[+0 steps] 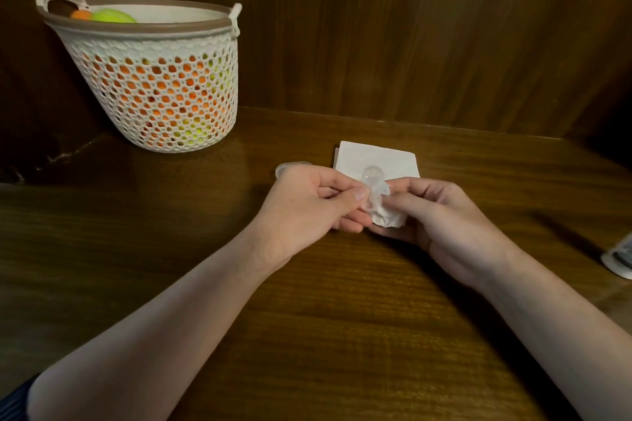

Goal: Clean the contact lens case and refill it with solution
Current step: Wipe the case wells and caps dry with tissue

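Note:
A clear plastic contact lens case (373, 185) is held upright between my two hands, just above the wooden table. My left hand (307, 203) pinches its side with thumb and fingers. My right hand (434, 212) grips a crumpled white tissue (388, 218) pressed against the lower well of the case. A folded white tissue (376, 157) lies flat on the table right behind the hands. A clear cap-like piece (289, 166) sits on the table behind my left hand, partly hidden by it.
A white mesh basket (154, 54) holding orange and green balls stands at the back left. Dark wooden walls close the back and left. A white and grey object (620, 258) shows at the right edge.

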The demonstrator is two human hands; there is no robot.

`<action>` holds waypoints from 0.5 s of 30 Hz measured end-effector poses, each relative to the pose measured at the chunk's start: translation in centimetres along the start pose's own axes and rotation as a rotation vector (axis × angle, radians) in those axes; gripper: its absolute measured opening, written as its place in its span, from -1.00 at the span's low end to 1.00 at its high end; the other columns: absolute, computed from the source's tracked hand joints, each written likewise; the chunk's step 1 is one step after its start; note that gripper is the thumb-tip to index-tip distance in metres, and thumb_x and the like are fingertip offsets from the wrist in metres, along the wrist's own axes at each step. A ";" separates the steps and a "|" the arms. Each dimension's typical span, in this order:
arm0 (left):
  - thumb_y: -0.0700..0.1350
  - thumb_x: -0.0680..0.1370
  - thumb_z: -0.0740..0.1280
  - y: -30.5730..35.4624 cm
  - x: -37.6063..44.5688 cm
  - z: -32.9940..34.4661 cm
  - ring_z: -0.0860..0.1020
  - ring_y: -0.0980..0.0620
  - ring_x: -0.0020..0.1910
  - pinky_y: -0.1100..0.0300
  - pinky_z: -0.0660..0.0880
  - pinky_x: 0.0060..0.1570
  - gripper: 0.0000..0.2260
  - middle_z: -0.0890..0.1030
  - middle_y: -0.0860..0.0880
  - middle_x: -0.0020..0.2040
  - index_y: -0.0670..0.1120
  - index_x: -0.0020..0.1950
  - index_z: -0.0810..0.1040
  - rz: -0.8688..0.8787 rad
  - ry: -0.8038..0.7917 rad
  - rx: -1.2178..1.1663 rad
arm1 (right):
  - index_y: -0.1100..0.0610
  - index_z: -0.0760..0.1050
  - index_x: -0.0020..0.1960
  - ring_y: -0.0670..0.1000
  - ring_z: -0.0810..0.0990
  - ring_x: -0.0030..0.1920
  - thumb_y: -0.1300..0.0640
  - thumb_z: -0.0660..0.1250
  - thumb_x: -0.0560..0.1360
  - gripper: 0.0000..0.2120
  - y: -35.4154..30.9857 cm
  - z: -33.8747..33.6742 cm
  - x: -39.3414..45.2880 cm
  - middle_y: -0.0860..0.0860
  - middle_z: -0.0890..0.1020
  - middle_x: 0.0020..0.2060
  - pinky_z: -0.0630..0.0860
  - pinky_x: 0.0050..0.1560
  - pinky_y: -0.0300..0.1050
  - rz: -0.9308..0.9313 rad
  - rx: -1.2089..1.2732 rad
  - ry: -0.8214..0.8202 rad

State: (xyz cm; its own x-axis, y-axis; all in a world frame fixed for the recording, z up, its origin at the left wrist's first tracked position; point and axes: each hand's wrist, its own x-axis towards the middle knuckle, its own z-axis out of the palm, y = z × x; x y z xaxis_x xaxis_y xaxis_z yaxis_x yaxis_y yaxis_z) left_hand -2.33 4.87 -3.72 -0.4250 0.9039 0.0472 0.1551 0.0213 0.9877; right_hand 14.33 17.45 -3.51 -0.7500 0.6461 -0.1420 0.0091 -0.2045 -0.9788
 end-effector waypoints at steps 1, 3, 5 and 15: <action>-0.18 0.62 0.47 0.0 0.0 0.0 0.79 0.01 -0.13 0.20 0.72 -0.12 -0.87 0.80 -0.05 -0.13 -0.15 0.15 0.74 0.001 0.013 -0.009 | 0.26 0.77 0.05 0.10 0.80 0.07 0.15 0.53 0.40 -0.73 0.0 0.0 0.0 0.20 0.79 0.09 0.75 -0.09 -0.10 0.020 0.045 -0.002; -0.18 0.62 0.47 0.0 0.1 -0.2 0.79 0.02 -0.13 0.23 0.71 -0.14 -0.87 0.80 -0.05 -0.14 -0.14 0.15 0.74 0.002 0.036 -0.006 | 0.31 0.75 0.08 0.10 0.80 0.06 0.15 0.54 0.45 -0.72 -0.1 0.1 -0.1 0.21 0.78 0.09 0.74 -0.13 -0.13 0.020 0.071 -0.003; -0.17 0.63 0.47 0.0 0.1 -0.3 0.79 0.03 -0.14 0.22 0.71 -0.14 -0.88 0.80 -0.03 -0.14 -0.11 0.14 0.74 0.009 0.049 0.034 | 0.31 0.75 0.08 0.08 0.81 0.02 0.14 0.55 0.46 -0.72 -0.3 0.3 -0.3 0.21 0.79 0.07 0.73 -0.13 -0.16 -0.004 0.058 0.010; -0.18 0.63 0.47 0.0 0.1 0.0 0.78 0.08 -0.19 0.20 0.72 -0.16 -0.93 0.79 0.00 -0.17 -0.07 0.08 0.73 0.034 0.095 0.131 | 0.13 0.81 -0.05 0.05 0.80 -0.09 0.06 0.62 0.32 -0.76 -0.7 0.6 -0.8 0.17 0.81 -0.06 0.68 -0.09 -0.23 -0.147 -0.161 0.074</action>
State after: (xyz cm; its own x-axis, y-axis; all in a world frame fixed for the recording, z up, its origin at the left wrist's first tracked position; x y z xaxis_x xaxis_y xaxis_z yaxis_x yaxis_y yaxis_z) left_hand -2.38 4.94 -3.68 -0.4992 0.8606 0.1006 0.2836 0.0526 0.9575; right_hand 14.53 16.62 -2.62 -0.7003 0.7139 -0.0010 0.0137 0.0121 -0.9998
